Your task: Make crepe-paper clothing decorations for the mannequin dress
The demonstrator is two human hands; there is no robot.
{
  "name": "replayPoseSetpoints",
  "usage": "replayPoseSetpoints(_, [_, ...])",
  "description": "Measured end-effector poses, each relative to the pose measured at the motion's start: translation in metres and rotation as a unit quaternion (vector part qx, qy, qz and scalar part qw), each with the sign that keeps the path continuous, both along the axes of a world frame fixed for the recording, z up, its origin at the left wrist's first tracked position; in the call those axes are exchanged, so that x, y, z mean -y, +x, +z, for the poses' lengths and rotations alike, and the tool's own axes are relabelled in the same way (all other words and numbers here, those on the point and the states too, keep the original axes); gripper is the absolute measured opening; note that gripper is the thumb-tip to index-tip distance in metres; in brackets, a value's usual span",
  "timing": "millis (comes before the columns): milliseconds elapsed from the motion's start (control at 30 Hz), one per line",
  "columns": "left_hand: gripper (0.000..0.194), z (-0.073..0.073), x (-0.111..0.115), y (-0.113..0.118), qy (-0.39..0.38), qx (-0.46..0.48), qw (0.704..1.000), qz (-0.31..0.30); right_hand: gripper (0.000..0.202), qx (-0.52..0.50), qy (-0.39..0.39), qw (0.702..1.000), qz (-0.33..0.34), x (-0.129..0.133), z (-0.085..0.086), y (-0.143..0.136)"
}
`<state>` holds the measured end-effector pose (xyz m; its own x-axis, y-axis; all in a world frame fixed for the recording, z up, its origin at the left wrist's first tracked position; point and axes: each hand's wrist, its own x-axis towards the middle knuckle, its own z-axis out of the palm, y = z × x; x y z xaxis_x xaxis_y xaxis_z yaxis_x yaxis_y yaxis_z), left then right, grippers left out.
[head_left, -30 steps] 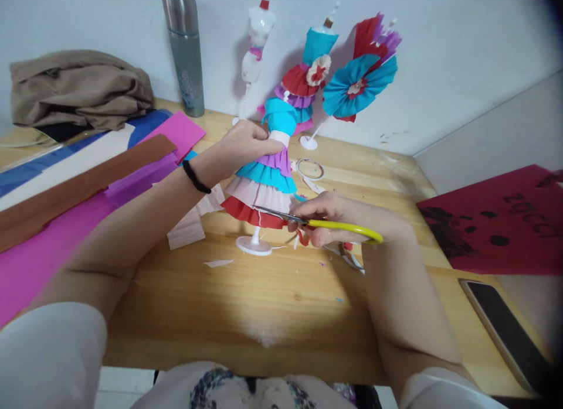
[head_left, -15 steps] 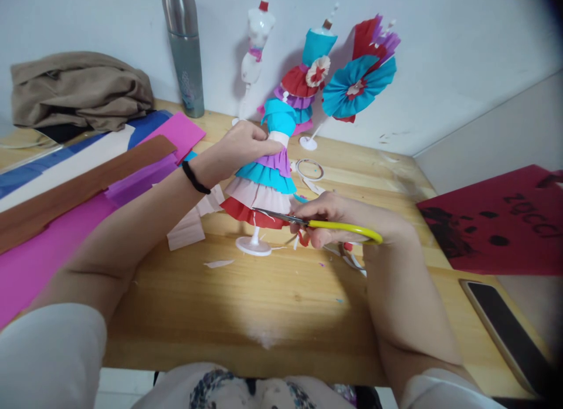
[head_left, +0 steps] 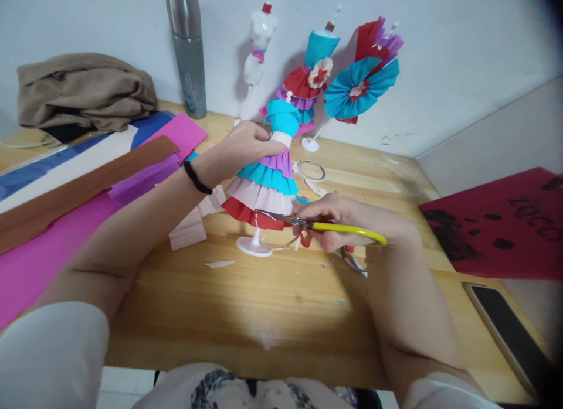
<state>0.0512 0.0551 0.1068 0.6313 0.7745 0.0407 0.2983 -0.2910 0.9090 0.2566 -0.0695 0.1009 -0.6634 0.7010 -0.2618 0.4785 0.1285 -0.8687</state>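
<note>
A small mannequin [head_left: 281,119] on a round white base [head_left: 254,246] wears a tiered crepe paper dress in blue, white, purple and red. My left hand [head_left: 248,144] grips it round the waist, thumb over the white band. In my right hand [head_left: 334,218] are scissors [head_left: 347,228] with yellow handles, their dark blades pointing left. The blades lie along the lower edge of the white tier [head_left: 264,196], over the red bottom tier [head_left: 240,212]. A thin white strip hangs by the blade tips. My right fingers partly hide the scissors' pivot.
Behind stand a bare white mannequin [head_left: 259,40], two dressed ones with paper flowers [head_left: 361,87], and a grey bottle [head_left: 189,63]. Crepe paper sheets [head_left: 88,183] and brown cloth [head_left: 83,89] lie left. Paper scraps [head_left: 220,263] dot the table. A red bag [head_left: 505,221] and phone [head_left: 505,333] are right.
The whole view has shifted slightly, so things sit a little farther right. Both hands keep their holds, and the scissors stay at the hem of the white tier.
</note>
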Motion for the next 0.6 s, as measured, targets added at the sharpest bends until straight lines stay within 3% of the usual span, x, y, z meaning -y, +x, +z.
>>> replayPoseSetpoints(100, [0.037, -0.0036, -0.0036, -0.0008, 0.017, 0.008, 0.999, -0.033, 0.064, -0.011, -0.019, 0.999, 0.023, -0.0006, -0.0028, 0.0023])
replayPoseSetpoints(233, [0.038, -0.0041, -0.0044, -0.0009, 0.019, 0.012, 0.999, -0.031, 0.058, 0.002, 0.022, 0.998, 0.062, -0.001, -0.0032, 0.0])
replayPoseSetpoints(367, [0.04, -0.0021, -0.0029, -0.0007, 0.009, -0.001, 1.0, -0.006, 0.058, 0.023, 0.024, 0.998, 0.058, -0.0003, 0.0009, -0.0026])
replayPoseSetpoints(533, [0.04, -0.0018, -0.0015, -0.0005, 0.012, 0.008, 0.999, -0.037, 0.057, 0.022, 0.068, 0.996, 0.054, -0.0026, 0.0035, -0.0029])
replayPoseSetpoints(600, [0.041, -0.0003, 0.001, 0.0002, 0.015, -0.001, 1.0, -0.023, 0.058, 0.015, 0.079, 0.995, 0.052, -0.0037, 0.0037, -0.0043])
